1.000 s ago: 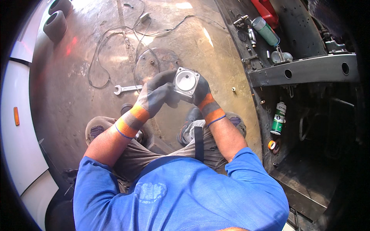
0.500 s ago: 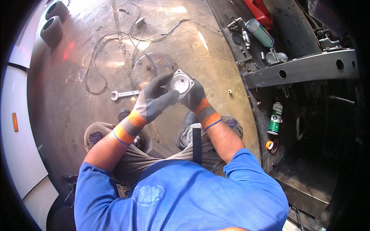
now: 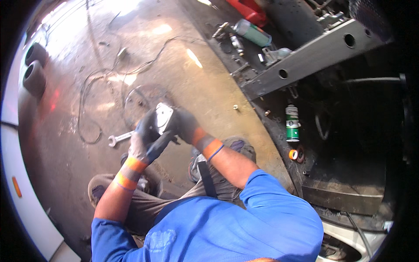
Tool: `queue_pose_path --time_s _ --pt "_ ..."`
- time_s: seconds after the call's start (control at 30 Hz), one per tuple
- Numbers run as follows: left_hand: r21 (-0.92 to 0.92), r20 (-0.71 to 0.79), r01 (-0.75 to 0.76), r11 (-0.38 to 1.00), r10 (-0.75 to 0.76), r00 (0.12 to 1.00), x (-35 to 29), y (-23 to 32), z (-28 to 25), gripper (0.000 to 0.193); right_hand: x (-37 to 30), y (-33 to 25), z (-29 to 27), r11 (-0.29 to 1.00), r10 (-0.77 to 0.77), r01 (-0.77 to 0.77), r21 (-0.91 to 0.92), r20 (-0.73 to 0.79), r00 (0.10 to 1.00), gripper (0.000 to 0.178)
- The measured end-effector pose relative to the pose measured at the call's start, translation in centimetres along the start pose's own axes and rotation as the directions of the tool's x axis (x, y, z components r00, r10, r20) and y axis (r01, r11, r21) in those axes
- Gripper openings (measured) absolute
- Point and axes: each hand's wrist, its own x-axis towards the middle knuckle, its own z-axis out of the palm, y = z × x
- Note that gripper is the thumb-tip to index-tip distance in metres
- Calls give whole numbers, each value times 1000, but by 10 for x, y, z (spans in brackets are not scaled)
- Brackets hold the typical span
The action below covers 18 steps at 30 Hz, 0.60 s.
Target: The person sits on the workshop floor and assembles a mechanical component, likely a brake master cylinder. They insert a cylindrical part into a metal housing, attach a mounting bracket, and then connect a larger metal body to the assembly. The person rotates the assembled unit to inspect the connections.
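Gripped between both gloved hands is a small silvery metal housing (image 3: 164, 117) with a flange; its face is tilted and blurred. My left hand (image 3: 147, 139), in a grey glove with an orange cuff, closes on its left and near side. From the other side my right hand (image 3: 187, 125) wraps round the housing, some of its fingers hidden behind the part. Beside my left hand, a combination wrench (image 3: 120, 138) lies on the floor, one end hidden by the glove. A round metal plate (image 3: 150, 97) sits on the floor just beyond the hands.
A thin cable (image 3: 80, 114) loops across the floor (image 3: 209, 83). To the right runs a steel beam (image 3: 312, 56) with holes. Near it lie a green-and-white can (image 3: 292, 124), an orange ring (image 3: 293, 154), another can (image 3: 253, 33) and a red object (image 3: 248, 12). Two dark cylinders (image 3: 35, 78) stand far left.
The housing has tilted in my hands, so its round cavity no longer faces up plainly. Both hands sit lower and further left in view. The whole view has turned and shifted toward the right side.
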Motion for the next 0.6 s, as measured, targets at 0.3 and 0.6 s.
queue_pose_path --time_s 0.3,0.6 --pt "-175 99 45 984 -28 995 3 1 0 56 4 -50 -11 632 415 -367 683 102 904 33" --pt "-135 61 62 989 -54 997 0 -1 2 57 9 -48 -10 596 486 -379 708 58 872 32"
